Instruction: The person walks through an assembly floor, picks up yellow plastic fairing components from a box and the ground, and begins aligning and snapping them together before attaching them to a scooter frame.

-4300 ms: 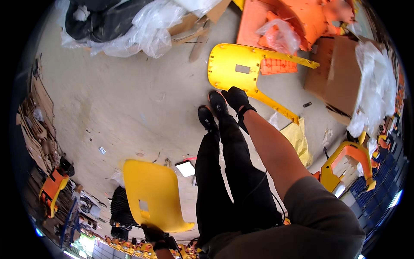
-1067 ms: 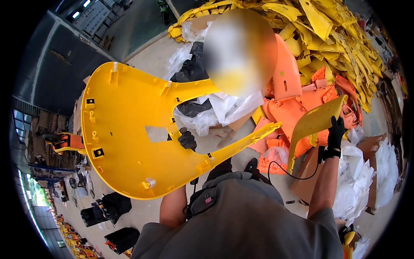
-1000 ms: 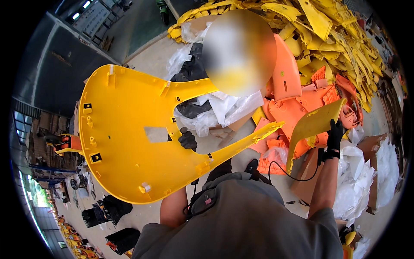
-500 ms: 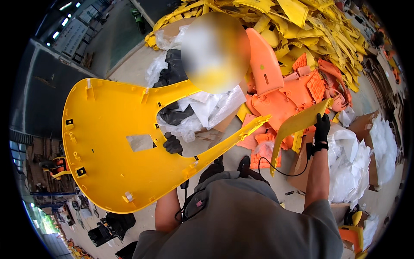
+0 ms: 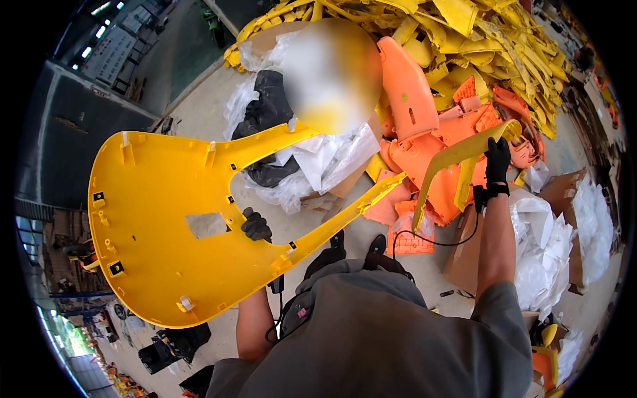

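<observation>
A large yellow plastic panel [image 5: 159, 225] with two long arms and a rectangular hole stretches across the left side. My left hand [image 5: 256, 226], in a black glove, is wrapped over its inner curved edge, the thumb side hidden behind the panel. Out to the right, my gloved right hand [image 5: 497, 161] grips a curved yellow plastic strip [image 5: 446, 156] near its upper end. That strip bends down to a thin tip and stands apart from the big panel. A black cable runs from a wrist band on my right arm.
Orange plastic panels [image 5: 411, 99] lie heaped ahead, beside a tall pile of yellow plastic parts [image 5: 491, 53]. White plastic wrap [image 5: 335, 159] and black bags [image 5: 265, 106] lie on the floor behind the panel. Cardboard boxes with white film [image 5: 541, 249] stand at right. A blurred patch hides part of the view.
The big yellow panel has shifted slightly left with my left hand. My right hand has raised and turned the strip, so more of its bent shape shows.
</observation>
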